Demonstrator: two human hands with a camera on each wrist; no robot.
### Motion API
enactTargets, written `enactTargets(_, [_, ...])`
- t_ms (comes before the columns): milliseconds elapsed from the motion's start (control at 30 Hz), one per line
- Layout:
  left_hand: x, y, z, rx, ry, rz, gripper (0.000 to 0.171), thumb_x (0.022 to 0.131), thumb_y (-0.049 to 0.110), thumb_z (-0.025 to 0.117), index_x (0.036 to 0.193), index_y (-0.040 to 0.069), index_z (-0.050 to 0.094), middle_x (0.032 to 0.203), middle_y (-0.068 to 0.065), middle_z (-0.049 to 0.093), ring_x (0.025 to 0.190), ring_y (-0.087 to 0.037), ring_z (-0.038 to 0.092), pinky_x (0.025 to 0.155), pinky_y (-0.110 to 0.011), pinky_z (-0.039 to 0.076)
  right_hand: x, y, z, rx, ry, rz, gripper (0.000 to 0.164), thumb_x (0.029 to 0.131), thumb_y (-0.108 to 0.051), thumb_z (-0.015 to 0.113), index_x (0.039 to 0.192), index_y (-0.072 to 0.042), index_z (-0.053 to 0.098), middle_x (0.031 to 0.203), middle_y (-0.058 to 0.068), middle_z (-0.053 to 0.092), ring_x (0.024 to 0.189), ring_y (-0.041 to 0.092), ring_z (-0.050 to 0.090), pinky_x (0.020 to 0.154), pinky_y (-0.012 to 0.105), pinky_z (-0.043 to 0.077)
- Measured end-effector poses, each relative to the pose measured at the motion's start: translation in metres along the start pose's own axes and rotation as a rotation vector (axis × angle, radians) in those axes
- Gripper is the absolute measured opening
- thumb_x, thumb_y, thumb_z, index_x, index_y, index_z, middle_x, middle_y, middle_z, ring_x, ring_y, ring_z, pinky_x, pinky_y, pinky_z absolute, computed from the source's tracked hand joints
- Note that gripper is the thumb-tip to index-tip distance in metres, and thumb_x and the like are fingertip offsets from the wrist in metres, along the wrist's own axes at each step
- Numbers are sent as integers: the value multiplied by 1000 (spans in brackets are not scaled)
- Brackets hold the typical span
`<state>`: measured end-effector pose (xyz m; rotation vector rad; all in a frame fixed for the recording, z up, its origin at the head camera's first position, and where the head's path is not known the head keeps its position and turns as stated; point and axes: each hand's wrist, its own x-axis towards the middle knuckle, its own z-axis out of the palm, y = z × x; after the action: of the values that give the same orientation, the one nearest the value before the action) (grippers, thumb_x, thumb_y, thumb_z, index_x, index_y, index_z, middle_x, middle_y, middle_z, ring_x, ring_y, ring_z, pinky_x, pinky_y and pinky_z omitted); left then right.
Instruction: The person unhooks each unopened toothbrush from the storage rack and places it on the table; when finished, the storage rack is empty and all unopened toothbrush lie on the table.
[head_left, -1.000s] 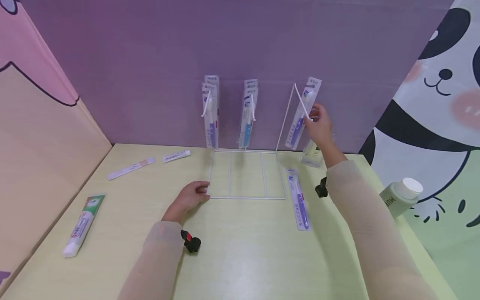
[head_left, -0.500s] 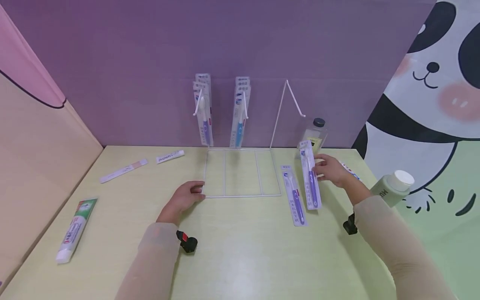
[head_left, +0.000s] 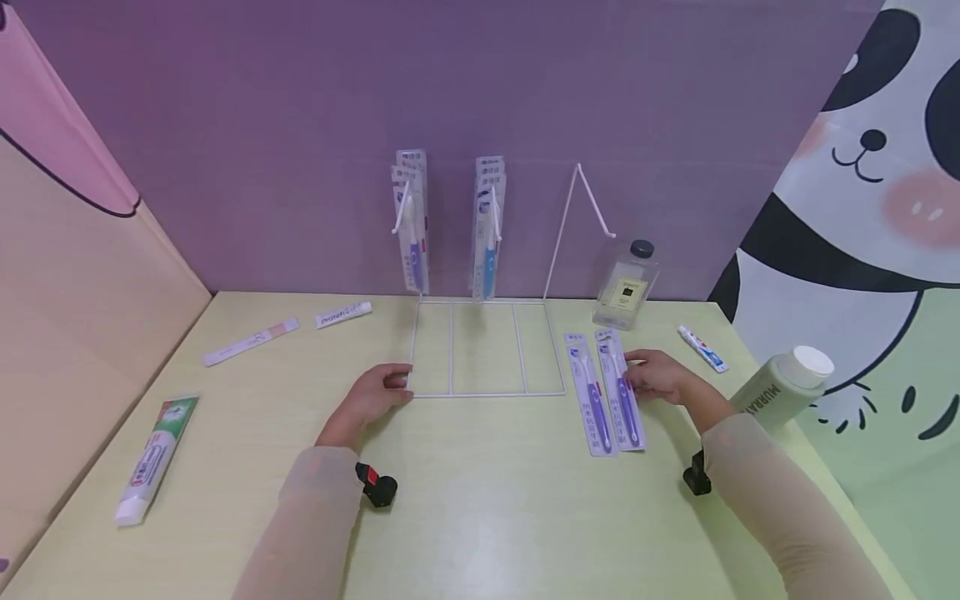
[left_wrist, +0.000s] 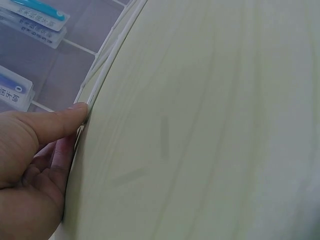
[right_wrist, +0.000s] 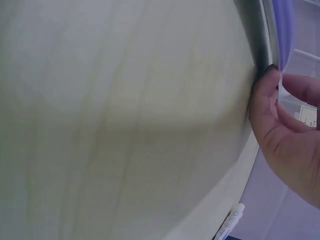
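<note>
My left hand (head_left: 375, 393) grips the left front corner of a white wire rack (head_left: 487, 396); the left wrist view shows the thumb (left_wrist: 65, 122) on its wire. At the rack's right, my right hand (head_left: 660, 379) pinches the edge of a packaged purple toothbrush (head_left: 621, 396), low over the table. Thumb and fingers meet on that package (right_wrist: 282, 40) in the right wrist view. Just left of it lies another packaged toothbrush (head_left: 592, 398). Packaged toothbrushes hang on the rack's left hook (head_left: 401, 208) and middle hook (head_left: 496, 217); the right hook (head_left: 595, 200) is bare.
Behind the right hand stands a clear bottle (head_left: 626, 287) with a black cap. A small toothpaste tube (head_left: 702, 348) and a green bottle (head_left: 783, 387) are at the right. Leftward lie a large toothpaste tube (head_left: 156, 462), a small tube (head_left: 343, 315) and a slim packet (head_left: 251, 342).
The right hand has taken a packaged toothbrush off the right hook and brought it down beside the one on the table. My left hand keeps its grip on the rack.
</note>
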<state>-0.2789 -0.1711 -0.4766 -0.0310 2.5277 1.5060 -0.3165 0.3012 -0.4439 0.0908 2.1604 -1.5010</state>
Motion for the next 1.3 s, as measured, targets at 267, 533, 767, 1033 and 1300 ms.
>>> enactTargets(267, [1, 0, 1, -13, 3, -19, 48, 82, 4, 65, 127, 8, 51, 110, -12, 54, 100, -25, 49, 86, -38, 38, -1, -36, 11, -417, 137, -69, 47, 89, -5, 51, 131, 9, 35, 108, 23, 46, 87, 26, 52, 65, 32, 50])
enactTargets(533, [-1, 0, 3, -12, 5, -22, 47, 82, 5, 66, 126, 8, 51, 109, -11, 55, 99, -25, 49, 85, -38, 38, 22, -121, 72, -417, 253, -481, 33, 89, -7, 55, 120, 0, 51, 101, 15, 57, 92, 29, 56, 75, 36, 47])
enactTargets(767, [-4, 2, 1, -4, 14, -20, 46, 82, 5, 65, 127, 8, 51, 110, -11, 54, 99, -25, 50, 86, -39, 38, 55, -181, 123, -144, 363, -732, 36, 85, -5, 60, 119, -1, 50, 110, 14, 56, 100, 22, 53, 84, 29, 42])
enactTargets(1033, [-2, 1, 3, 1, 16, -7, 46, 82, 5, 65, 126, 8, 51, 109, -10, 54, 99, -24, 50, 84, -36, 40, 73, -209, 147, 36, 444, -847, 35, 85, 3, 57, 119, 0, 46, 106, 12, 55, 92, 20, 53, 79, 27, 44])
enactTargets(1300, [0, -1, 1, 15, 26, -8, 46, 82, 5, 65, 126, 8, 51, 109, -10, 55, 98, -24, 50, 83, -36, 40, 68, -207, 144, 74, 482, -852, 39, 86, 3, 55, 122, -6, 48, 102, 12, 57, 86, 21, 55, 72, 29, 47])
